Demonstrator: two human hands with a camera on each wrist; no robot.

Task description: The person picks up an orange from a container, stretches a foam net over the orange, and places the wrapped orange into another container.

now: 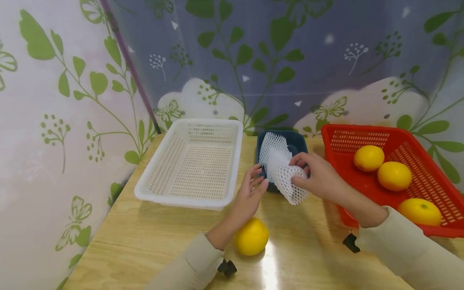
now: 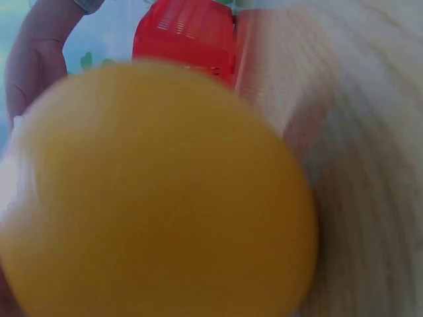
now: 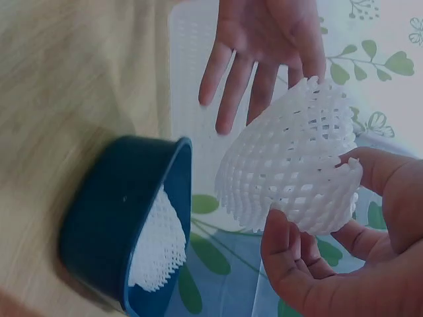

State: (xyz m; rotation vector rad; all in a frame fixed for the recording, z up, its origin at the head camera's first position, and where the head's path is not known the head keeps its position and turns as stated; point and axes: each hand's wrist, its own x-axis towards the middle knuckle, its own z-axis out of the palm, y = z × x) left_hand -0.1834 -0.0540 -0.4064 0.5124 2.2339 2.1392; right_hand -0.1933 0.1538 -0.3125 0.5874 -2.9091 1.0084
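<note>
My right hand (image 1: 319,175) pinches a white foam fruit net (image 3: 284,165) between thumb and fingers, above the front of a dark blue bin (image 3: 115,211). Another white foam net (image 3: 162,247) lies inside that bin. My left hand (image 1: 249,193) is beside the held net, palm facing it and fingers loosely extended; whether a fingertip touches the mesh I cannot tell. A yellow round fruit (image 1: 251,237) sits on the table by the left wrist and fills much of the left wrist view.
To the left stands a white plastic basket (image 1: 188,203) with slotted walls. At the right a red basket (image 1: 348,177) holds 3 yellow fruits (image 1: 394,176). The wooden table (image 1: 145,241) meets a leaf-patterned curtain (image 1: 253,80) at the back.
</note>
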